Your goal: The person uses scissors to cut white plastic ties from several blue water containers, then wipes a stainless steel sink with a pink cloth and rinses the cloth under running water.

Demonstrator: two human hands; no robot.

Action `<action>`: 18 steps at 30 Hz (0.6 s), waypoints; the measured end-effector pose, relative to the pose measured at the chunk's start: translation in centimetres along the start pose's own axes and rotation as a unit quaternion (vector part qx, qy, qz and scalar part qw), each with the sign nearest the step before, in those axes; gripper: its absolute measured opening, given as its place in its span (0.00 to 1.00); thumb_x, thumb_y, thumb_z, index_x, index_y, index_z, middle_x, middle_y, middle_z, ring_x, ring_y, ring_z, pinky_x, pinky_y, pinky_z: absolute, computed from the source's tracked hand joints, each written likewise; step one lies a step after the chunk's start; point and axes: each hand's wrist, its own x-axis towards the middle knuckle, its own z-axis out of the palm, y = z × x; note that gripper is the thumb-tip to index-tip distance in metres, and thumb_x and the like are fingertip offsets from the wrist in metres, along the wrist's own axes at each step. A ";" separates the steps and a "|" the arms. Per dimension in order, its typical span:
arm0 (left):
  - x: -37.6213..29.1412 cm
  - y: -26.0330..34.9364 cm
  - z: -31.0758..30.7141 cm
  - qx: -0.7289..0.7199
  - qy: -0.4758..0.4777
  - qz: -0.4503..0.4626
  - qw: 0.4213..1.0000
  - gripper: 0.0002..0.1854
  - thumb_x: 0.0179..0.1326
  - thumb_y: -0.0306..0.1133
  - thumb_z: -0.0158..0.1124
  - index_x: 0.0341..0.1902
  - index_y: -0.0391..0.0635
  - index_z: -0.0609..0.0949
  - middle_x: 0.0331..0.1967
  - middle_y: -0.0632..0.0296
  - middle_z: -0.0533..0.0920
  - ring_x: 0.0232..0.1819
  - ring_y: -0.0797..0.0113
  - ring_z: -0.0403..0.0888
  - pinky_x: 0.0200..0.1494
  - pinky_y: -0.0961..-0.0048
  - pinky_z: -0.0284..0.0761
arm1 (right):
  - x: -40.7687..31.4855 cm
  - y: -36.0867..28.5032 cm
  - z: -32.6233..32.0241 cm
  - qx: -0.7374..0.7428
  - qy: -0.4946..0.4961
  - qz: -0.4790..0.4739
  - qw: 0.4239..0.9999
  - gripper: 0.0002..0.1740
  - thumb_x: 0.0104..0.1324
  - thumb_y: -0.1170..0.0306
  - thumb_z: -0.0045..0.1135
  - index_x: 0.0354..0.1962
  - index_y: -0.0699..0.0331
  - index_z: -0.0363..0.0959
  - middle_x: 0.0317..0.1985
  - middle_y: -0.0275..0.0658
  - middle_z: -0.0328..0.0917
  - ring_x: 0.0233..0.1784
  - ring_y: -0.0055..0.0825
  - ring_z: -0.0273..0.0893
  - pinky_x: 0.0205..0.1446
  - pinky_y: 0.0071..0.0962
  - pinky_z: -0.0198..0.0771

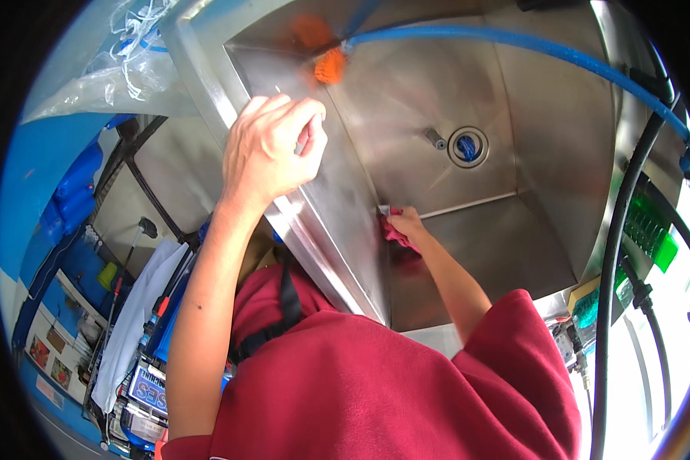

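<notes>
My right hand [408, 222] is low inside a deep stainless steel sink [460, 276], closed on a crumpled dark pink cloth [399, 237]. That cloth lies against the sink's near side wall, by the corner with the floor of the basin. Over the sink's left rim [299, 221] is my left hand [276, 146], fingers curled in a loose fist with nothing visible inside; whether it rests on the metal is not plain. A drain [467, 148] holding something blue sits in the basin floor, and a small metal cylinder [435, 138] lies beside it.
A blue hose [512, 39] arches across the basin, with an orange bristly piece [329, 66] near its far end. Black hoses [612, 241] hang at the right, near a green plastic item [650, 236]. Clear plastic sheeting [115, 80] and a tool-laden cart [144, 351] stand left.
</notes>
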 end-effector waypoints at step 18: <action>-0.1 0.0 0.2 -0.023 0.030 0.012 0.999 0.09 0.45 0.23 0.63 0.22 0.49 0.71 0.14 0.68 0.68 0.20 0.65 0.69 0.31 0.68 0.63 | -3.8 -27.0 8.6 0.214 0.078 -0.572 0.788 0.19 0.63 0.68 0.62 0.50 0.68 0.73 0.46 0.41 0.75 0.47 0.28 0.75 0.54 0.27 0.69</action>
